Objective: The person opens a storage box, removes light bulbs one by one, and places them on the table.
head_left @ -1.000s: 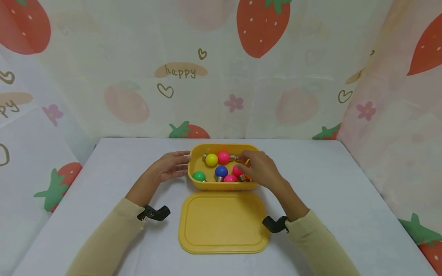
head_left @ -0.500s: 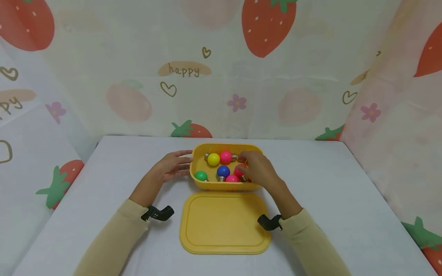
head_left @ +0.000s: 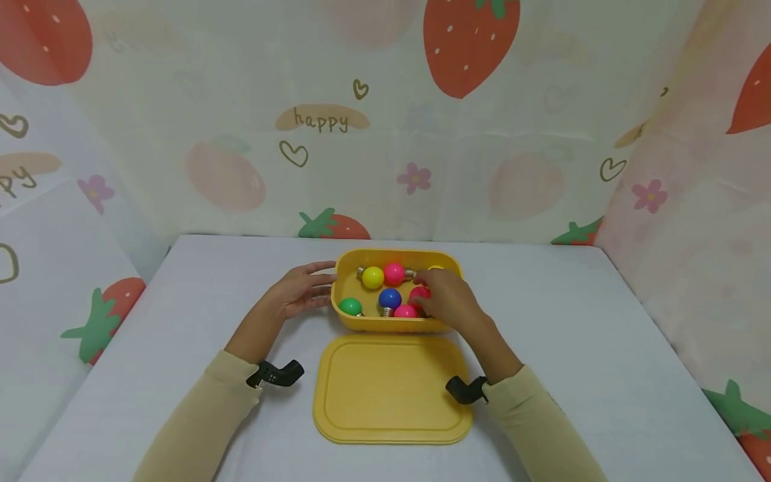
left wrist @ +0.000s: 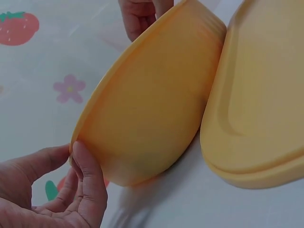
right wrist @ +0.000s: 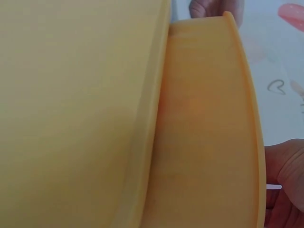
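I see a yellow box [head_left: 391, 325] sitting upright, open-topped, its nine o'clock end touched by the left hand [head_left: 299, 292]. Inside, round bulbs with metal bases lie loose: yellow bulb [head_left: 373, 277] at ten, pink bulb [head_left: 394, 273] at twelve, green bulb [head_left: 351, 306] at eight, blue bulb [head_left: 389, 298] near centre. The right hand [head_left: 450, 298] reaches in at three, hiding part of my view.

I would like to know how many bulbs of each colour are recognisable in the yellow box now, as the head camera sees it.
Pink bulbs: 3
Yellow bulb: 1
Blue bulb: 1
Green bulb: 1
Total: 6
A yellow patch behind the right hand may be another; I cannot tell.
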### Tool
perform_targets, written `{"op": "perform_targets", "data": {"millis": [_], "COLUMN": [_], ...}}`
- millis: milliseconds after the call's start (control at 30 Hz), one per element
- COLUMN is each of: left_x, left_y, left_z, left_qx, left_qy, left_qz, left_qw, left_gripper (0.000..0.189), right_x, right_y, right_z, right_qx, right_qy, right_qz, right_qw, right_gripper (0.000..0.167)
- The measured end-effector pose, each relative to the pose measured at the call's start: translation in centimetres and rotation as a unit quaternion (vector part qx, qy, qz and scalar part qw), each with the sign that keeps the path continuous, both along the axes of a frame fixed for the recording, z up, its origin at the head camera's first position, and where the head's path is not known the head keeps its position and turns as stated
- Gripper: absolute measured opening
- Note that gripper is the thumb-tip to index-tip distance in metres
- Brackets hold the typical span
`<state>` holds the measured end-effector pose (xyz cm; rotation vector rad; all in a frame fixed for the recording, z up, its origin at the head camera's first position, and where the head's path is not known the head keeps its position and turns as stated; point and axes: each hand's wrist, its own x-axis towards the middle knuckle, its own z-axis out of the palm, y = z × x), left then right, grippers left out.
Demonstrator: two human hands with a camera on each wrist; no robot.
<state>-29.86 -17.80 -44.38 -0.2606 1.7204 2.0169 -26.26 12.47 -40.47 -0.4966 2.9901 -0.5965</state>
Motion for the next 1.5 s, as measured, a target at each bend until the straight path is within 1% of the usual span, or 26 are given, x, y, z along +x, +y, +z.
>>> {"op": "perform_targets", "data": {"millis": [167, 333, 533, 700, 933, 1100, 1300, 1500], "left_x": [-0.1, -0.3, -0.5, -0.6, -0.3, -0.3, -0.4, -0.5], "left_y": [0.0, 0.0, -0.1, -0.2, -0.5, -0.5, -0.4, -0.3], "left_z": [0.0, -0.2, -0.4, -0.6, -0.7, -0.8, -0.9, -0.9], "left_qx": [0.013, 0.022, 0.036, 0.045, 0.054, 0.063, 0.066, 0.061], "left_qy": [-0.009, -0.01, -0.018, -0.02, -0.02, -0.024, -0.027, -0.025], "left_qz": [0.003, 0.0, 0.002, 0.005, 0.004, 0.005, 0.006, 0.005], "left_qw": [0.9999, 0.9997, 0.9992, 0.9988, 0.9984, 0.9977, 0.9974, 0.9978], "left_gripper": [0.057, 0.056, 0.056, 0.057, 0.058, 0.058, 0.058, 0.057], "right_x": [0.1, 0.1, 0.0, -0.1, -0.3, -0.2, -0.2, -0.5], "right_y": [0.0, 0.1, 0.2, 0.3, -0.1, -0.1, 0.0, 0.3], "right_z": [-0.1, 0.0, 0.1, -0.2, -0.7, -0.9, -1.1, -1.0], "right_qx": [0.006, 0.008, 0.007, 0.01, 0.03, 0.045, 0.044, 0.036], "right_qy": [0.001, 0.003, -0.002, -0.003, 0.001, 0.012, 0.011, 0.014], "right_qz": [-0.002, -0.002, 0.0, 0.004, 0.016, 0.027, 0.025, 0.033], "right_qw": [1.0, 1.0, 1.0, 0.9999, 0.9994, 0.9985, 0.9987, 0.9987], "right_gripper": [0.034, 0.033, 0.033, 0.034, 0.035, 0.035, 0.037, 0.038]}}
